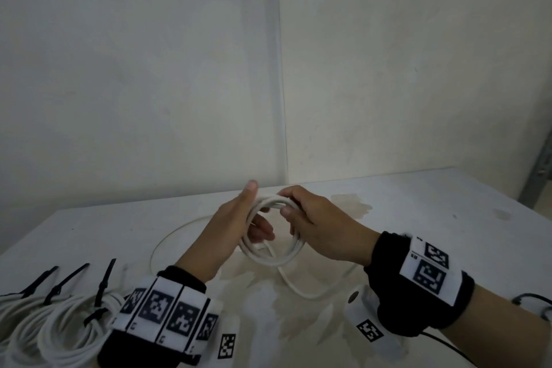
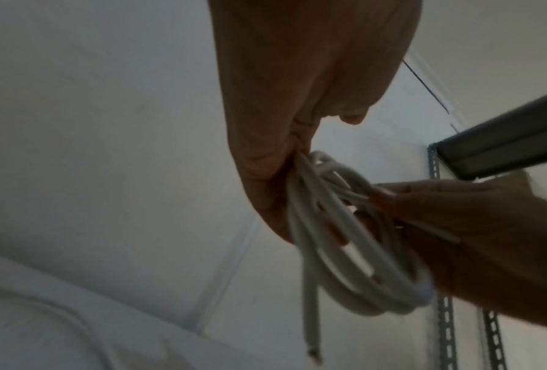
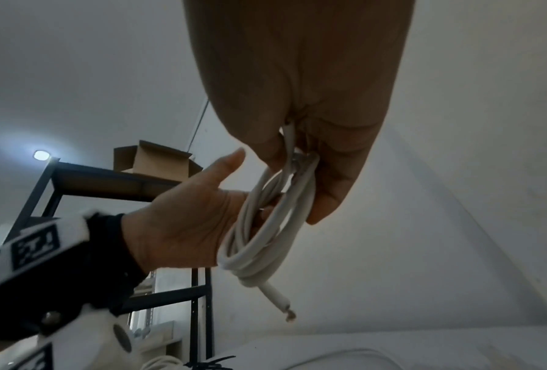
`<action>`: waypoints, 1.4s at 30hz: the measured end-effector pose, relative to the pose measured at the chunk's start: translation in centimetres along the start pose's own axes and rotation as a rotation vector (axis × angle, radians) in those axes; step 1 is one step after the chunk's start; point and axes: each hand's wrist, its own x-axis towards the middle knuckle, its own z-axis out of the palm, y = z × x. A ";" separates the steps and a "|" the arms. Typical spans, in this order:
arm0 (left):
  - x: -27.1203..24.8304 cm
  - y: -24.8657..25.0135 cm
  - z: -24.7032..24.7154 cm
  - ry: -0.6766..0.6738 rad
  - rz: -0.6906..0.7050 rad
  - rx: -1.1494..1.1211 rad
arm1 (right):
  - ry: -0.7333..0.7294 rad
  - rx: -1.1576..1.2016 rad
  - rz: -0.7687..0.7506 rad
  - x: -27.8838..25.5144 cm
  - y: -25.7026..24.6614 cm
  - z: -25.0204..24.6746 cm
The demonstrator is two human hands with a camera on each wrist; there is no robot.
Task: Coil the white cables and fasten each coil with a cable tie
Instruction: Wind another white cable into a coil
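Pinching the white cable coil [image 1: 271, 260] at its 12 o'clock, the right hand [image 1: 322, 224] holds it above the table [image 1: 448, 218]; the left hand [image 1: 236, 224], fingers straight, passes through it. Tied coils [image 1: 59, 326] at 8 o'clock — head view only; dangling end [image 3: 278, 298] — wrist views.

The white table [image 1: 418, 215] holds tied cable coils [image 1: 56, 324] at near left and loose cable [image 1: 294, 285] across its middle.
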 end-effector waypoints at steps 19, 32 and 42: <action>-0.4 -0.1 1.3 -0.092 -0.201 -0.342 | 0.036 0.246 0.034 -1.1 0.6 -0.8; -1.1 0.4 4.9 0.067 -0.119 -0.249 | 0.025 0.430 0.141 -2.1 0.5 -1.4; -0.8 0.6 6.0 0.032 -0.103 -0.279 | 0.063 0.565 0.156 -3.1 1.3 -2.6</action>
